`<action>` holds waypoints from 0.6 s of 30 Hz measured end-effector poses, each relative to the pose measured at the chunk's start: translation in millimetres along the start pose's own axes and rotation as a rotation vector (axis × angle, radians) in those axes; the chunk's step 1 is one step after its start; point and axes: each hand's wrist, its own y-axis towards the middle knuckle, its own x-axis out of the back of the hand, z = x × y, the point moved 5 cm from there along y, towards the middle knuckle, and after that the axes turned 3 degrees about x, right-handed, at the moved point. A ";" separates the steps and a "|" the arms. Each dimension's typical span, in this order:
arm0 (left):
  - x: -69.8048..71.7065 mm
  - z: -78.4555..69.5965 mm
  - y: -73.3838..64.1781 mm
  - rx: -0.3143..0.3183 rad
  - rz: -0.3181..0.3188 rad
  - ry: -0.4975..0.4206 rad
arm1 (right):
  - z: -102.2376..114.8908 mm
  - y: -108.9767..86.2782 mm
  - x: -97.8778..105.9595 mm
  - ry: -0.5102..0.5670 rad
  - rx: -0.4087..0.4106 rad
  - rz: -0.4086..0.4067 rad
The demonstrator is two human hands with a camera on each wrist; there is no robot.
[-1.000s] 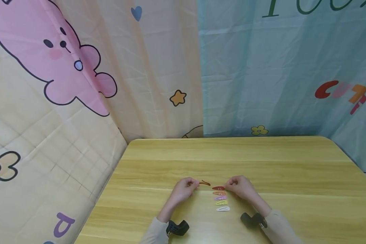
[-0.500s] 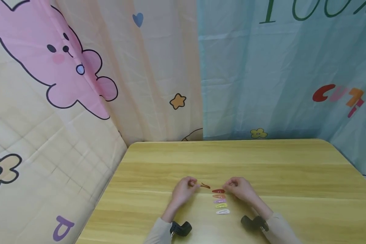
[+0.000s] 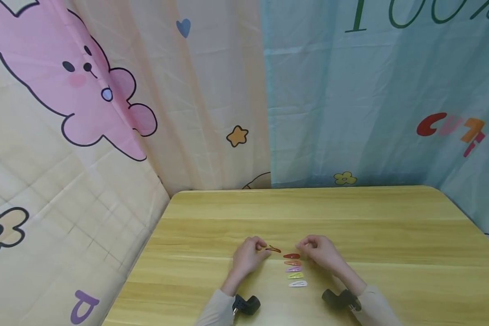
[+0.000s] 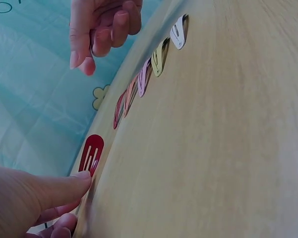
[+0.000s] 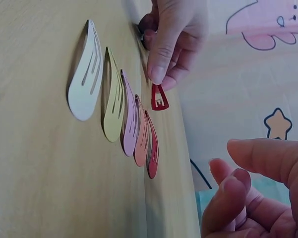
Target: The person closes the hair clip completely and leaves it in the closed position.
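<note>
My left hand [image 3: 246,257] pinches a dark red snap hair clip [image 4: 92,146] between thumb and fingers, its broad end pointing right toward the row. In the right wrist view this clip's slotted frame shows below the thumb. Several hair clips lie in a column on the table: red [image 3: 291,256] farthest away, then orange [image 3: 292,262], pink [image 5: 129,116], yellow [image 5: 112,121] and white [image 5: 81,94] nearest the person. My right hand [image 3: 321,250] hovers just beyond the right end of the red clip. Its thumb and bent fingers stand apart, holding nothing.
The wood-patterned table [image 3: 383,235] reaches back to hanging printed curtains [image 3: 212,90]. Dark wrist cameras [image 3: 246,305] sit at both wrists, below the light sleeves [image 3: 217,311].
My right fingertips have come up off the end of the red clip in the row. The left hand has shifted slightly right, still pinching its hair clip. The head view has tilted a little.
</note>
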 end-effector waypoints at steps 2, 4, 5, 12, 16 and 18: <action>-0.2 -0.8 -0.1 0.000 -0.004 0.008 | 0.4 0.1 0.0 0.004 0.004 0.001; -0.2 -1.5 -0.4 -0.001 -0.014 0.016 | 0.8 0.4 -0.2 0.003 0.010 0.004; -0.3 -1.7 -0.5 -0.002 -0.020 0.022 | 1.0 0.7 -0.3 0.001 0.011 0.006; -1.4 -1.6 -1.6 -0.014 -0.052 0.048 | 3.2 0.1 -0.9 -0.010 0.010 0.007; -2.2 -0.8 -2.0 -0.013 -0.057 0.051 | 3.5 -0.4 -1.5 -0.004 0.008 0.013; -2.6 -0.4 -1.8 -0.010 -0.057 0.051 | 3.3 -0.3 -2.0 0.002 0.009 0.017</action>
